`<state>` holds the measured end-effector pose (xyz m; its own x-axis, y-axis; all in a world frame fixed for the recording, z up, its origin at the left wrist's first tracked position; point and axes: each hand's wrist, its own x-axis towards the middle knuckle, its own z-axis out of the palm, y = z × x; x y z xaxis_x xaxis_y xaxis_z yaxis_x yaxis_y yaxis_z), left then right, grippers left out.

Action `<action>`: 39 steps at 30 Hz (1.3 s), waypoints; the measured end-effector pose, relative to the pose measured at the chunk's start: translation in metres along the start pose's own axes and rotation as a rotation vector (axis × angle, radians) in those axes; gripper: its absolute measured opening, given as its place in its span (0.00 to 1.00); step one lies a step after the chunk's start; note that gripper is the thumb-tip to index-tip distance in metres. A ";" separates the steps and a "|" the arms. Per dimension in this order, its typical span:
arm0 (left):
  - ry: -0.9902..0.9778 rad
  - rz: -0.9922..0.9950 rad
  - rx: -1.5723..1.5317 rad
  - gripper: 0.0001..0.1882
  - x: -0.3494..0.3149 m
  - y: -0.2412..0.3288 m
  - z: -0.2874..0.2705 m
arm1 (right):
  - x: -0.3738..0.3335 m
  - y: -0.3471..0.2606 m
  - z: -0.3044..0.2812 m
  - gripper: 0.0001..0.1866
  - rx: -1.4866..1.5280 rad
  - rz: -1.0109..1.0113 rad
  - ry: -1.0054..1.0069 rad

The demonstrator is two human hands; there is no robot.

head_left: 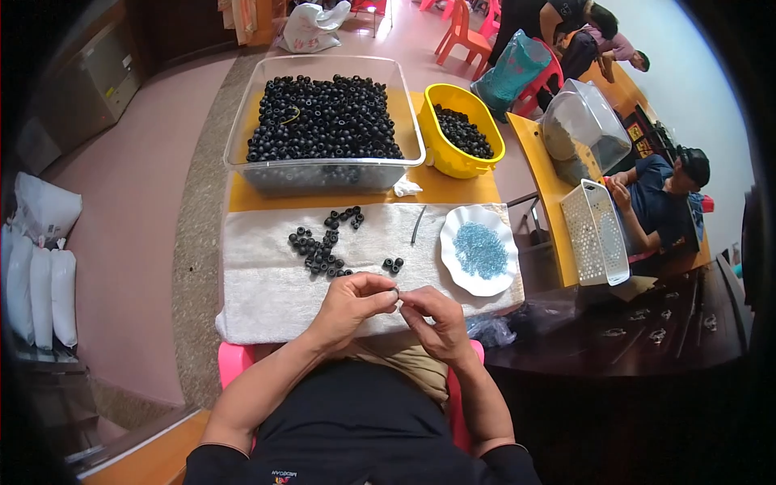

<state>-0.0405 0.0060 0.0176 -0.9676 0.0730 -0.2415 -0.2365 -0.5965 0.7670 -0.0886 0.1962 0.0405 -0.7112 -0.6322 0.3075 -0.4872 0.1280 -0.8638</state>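
Note:
Over the near edge of a white cloth (250,283), my two hands meet fingertip to fingertip. My left hand (349,305) is closed in a pinch on a small black ring-shaped piece (395,293), mostly covered by the fingers. My right hand (437,323) pinches close beside it; whatever is between those fingertips is too small to make out. Just beyond lie several loose black pieces with round holes (322,260) and a small separate cluster (394,265). To the right, a white scalloped plate (453,265) bears a pile of small clear-blue pieces (482,250).
A clear plastic bin (323,174) full of black pieces stands behind the cloth, beside a yellow basket (465,166) with more. A thin dark strip (418,225) and crumpled tissue (407,187) lie nearby. At right, people sit by a table with a white perforated basket (594,234).

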 end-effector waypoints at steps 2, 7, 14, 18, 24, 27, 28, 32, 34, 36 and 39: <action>-0.005 0.023 -0.021 0.09 0.001 -0.001 0.000 | 0.001 0.000 0.001 0.14 -0.002 0.000 -0.001; -0.001 0.016 -0.059 0.08 0.003 -0.001 0.001 | 0.002 0.000 0.003 0.13 0.019 0.028 0.025; -0.005 0.022 -0.148 0.09 0.003 -0.001 0.002 | 0.002 0.002 0.006 0.09 -0.005 -0.002 0.050; -0.008 0.041 -0.153 0.07 0.004 -0.005 0.002 | 0.004 0.004 0.009 0.09 -0.063 -0.001 0.137; 0.044 0.161 -0.065 0.09 0.005 -0.010 0.003 | 0.012 -0.001 0.016 0.09 -0.181 -0.033 0.199; 0.071 0.202 -0.044 0.09 0.005 -0.010 0.004 | 0.017 -0.003 0.019 0.09 -0.248 -0.077 0.226; 0.072 0.202 -0.043 0.09 0.005 -0.010 0.004 | 0.018 -0.003 0.020 0.09 -0.272 -0.105 0.241; 0.097 0.279 0.012 0.09 0.005 -0.007 0.006 | 0.023 -0.006 0.022 0.09 -0.300 -0.096 0.232; 0.105 0.297 0.034 0.09 0.005 -0.007 0.006 | 0.023 -0.003 0.022 0.08 -0.314 -0.084 0.227; 0.118 0.325 0.089 0.09 0.005 -0.007 0.005 | 0.023 -0.002 0.023 0.07 -0.315 -0.076 0.221; 0.112 0.372 0.085 0.08 0.006 -0.007 0.005 | 0.025 -0.003 0.024 0.06 -0.299 -0.057 0.208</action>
<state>-0.0447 0.0143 0.0134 -0.9741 -0.2260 0.0023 0.1174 -0.4975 0.8595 -0.0932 0.1620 0.0413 -0.7515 -0.4796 0.4530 -0.6338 0.3341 -0.6977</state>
